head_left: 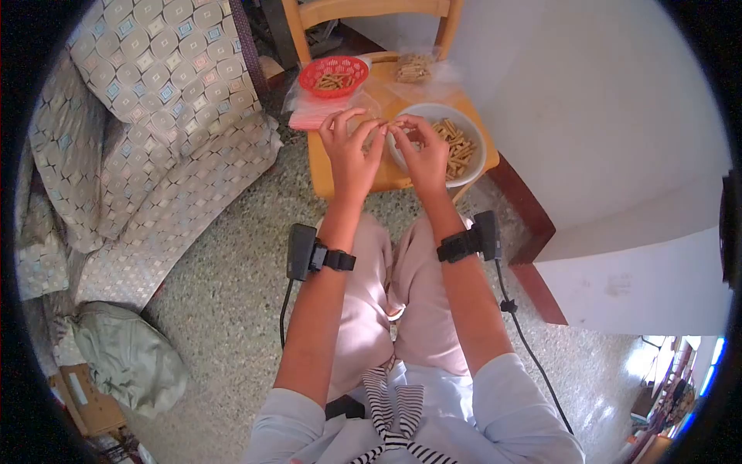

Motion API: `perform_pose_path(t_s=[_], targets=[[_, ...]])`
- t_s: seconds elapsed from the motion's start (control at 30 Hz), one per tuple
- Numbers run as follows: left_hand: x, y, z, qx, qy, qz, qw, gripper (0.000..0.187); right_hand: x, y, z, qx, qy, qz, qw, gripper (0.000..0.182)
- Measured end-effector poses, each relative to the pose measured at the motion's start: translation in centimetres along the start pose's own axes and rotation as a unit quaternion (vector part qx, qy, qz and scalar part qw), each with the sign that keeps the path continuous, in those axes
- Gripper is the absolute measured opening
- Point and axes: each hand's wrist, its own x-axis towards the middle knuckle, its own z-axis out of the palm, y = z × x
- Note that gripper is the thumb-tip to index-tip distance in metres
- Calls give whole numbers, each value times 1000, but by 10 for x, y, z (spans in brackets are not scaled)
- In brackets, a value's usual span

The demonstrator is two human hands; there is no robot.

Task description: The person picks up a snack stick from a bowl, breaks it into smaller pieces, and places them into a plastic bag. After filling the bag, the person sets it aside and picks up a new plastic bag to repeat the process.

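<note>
Above the seat of a wooden chair (325,172), my left hand (355,147) and my right hand (421,147) meet at the fingertips, thumb and index finger pinched on each. What they pinch is too small to make out. Beside and partly beneath my right hand is a white bowl (481,158) of short tan sticks (459,147). A red perforated basket (305,77) with a few similar sticks (334,81) stands behind my left hand, on pink-edged plastic bags (309,116). A clear bag of tan pieces (413,69) lies at the back of the seat.
Patterned fabric (162,93) covers something large on the left. A grey-green cloth bag (127,356) and a cardboard box (93,398) are at the lower left. A white wall (610,116) rises on the right. Cables hang from both wrist straps.
</note>
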Motion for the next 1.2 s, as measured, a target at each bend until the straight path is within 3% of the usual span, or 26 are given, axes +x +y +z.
perform_pose_path(t_s=[0.07,0.13,0.2,0.23,0.53,0.63,0.7,0.87,0.93,1.0,1.03,1.1,1.13,1.2], targets=[[-2,-1,-1,1,-4,1,1000,22,-2,-2,-1,9,1,-14,1000,18],[-4,-4,1,15,-70,8,997,25,-1,-6,-2,19,1,-30,999,17],[-6,-5,2,16,-70,1,997,25,-1,-10,-4,-27,-54,-118,991,16],[-6,-5,1,16,-70,-7,997,26,-1,-12,-3,-26,-54,-117,991,16],[1,2,-6,-14,7,-46,999,19,0,1,-1,-52,10,-38,998,19],[3,1,-12,-59,14,-51,997,18,-1,11,-1,-15,-69,29,997,25],[3,2,-11,-72,12,-56,996,17,-1,13,-1,-73,-149,-50,985,26],[5,1,-14,-47,27,-51,997,19,0,8,-1,-125,-90,5,988,23],[6,-5,-11,-11,81,-50,995,21,3,12,-4,-130,-64,25,989,22],[11,-18,-10,6,74,-37,997,23,4,20,-11,-290,-19,86,953,20],[13,-24,-8,23,68,-25,997,25,4,25,-13,-294,-20,86,952,20],[9,-30,-3,51,42,-13,998,26,2,31,-16,-475,21,53,878,27],[8,-34,-1,83,15,2,996,28,2,32,-17,-476,20,53,878,27],[5,-35,5,79,26,-8,997,28,1,36,-17,-524,-77,98,842,43]])
